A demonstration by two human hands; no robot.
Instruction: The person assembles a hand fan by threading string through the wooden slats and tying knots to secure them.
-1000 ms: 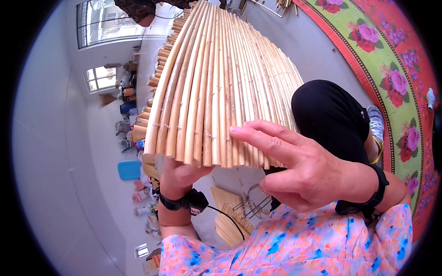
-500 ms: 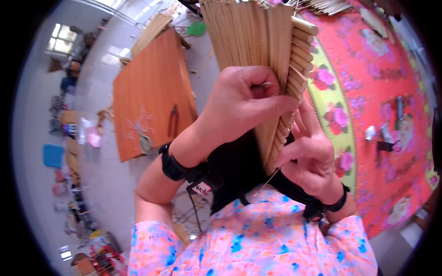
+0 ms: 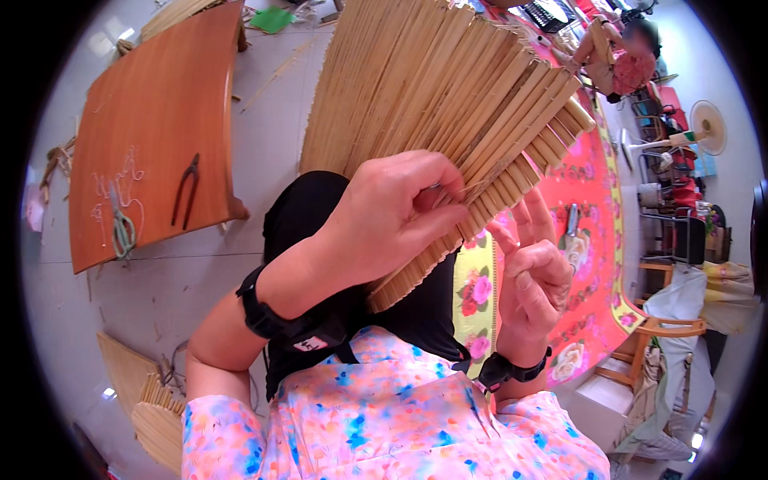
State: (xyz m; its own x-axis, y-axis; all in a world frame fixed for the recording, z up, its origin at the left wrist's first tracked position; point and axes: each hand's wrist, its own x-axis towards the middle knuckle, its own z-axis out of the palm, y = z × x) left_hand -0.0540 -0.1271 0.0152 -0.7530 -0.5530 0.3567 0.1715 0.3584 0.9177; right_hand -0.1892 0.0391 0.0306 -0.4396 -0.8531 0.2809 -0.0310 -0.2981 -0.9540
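Note:
A fan-shaped panel of narrow tan wooden slats, bamboo-like (image 3: 400, 88), stretches from my lap toward the far side. Its slats lie side by side, and shorter ends overlap in a row along the right edge. My left hand (image 3: 400, 204) is over that edge, thumb and fingers pinched on a thin pale strand (image 3: 474, 189) against the slats. Just right of the edge, my right hand (image 3: 534, 276) is turned up with its fingers curled and the thumb near the forefinger. Anything held in it is too small to make out.
On the left, an orange-brown wooden board (image 3: 152, 120) carries dark pliers (image 3: 186, 192), green-handled scissors (image 3: 122, 228) and white thread. A red flowered cloth (image 3: 588, 280) spreads on the right. Beyond are another person (image 3: 624, 60), a fan (image 3: 704, 128) and a wooden chair (image 3: 652, 340).
My view has swung to the right. The slat panel now appears wider and more tilted. My right hand has come away from the panel's near end, and the strand hanging below it no longer shows.

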